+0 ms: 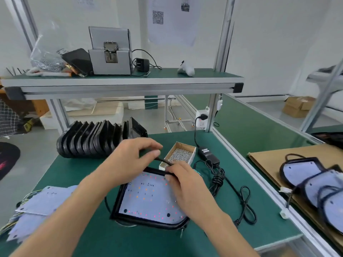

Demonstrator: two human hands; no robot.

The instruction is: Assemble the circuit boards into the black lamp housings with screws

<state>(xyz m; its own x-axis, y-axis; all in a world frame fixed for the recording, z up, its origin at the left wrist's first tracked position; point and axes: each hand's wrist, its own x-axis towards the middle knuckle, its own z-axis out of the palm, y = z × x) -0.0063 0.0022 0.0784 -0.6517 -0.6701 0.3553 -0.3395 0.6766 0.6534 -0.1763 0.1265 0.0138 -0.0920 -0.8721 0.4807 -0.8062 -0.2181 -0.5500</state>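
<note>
A black lamp housing [118, 203] lies flat on the green table in front of me, with a white circuit board [146, 195] seated inside it. My left hand [130, 160] pinches a black cable [163, 161] above the housing's far edge. My right hand [185, 184] rests on the board's right side, its fingers gripping the same cable at the housing's far rim. A small cardboard box of silver screws [181, 154] stands just behind my hands.
A row of empty black housings [96, 140] stands at the back left. Loose circuit boards with wires [42, 203] are stacked at the left. A black power adapter and coiled cord [217, 169] lie to the right. Finished lamps [315, 180] rest on cardboard far right.
</note>
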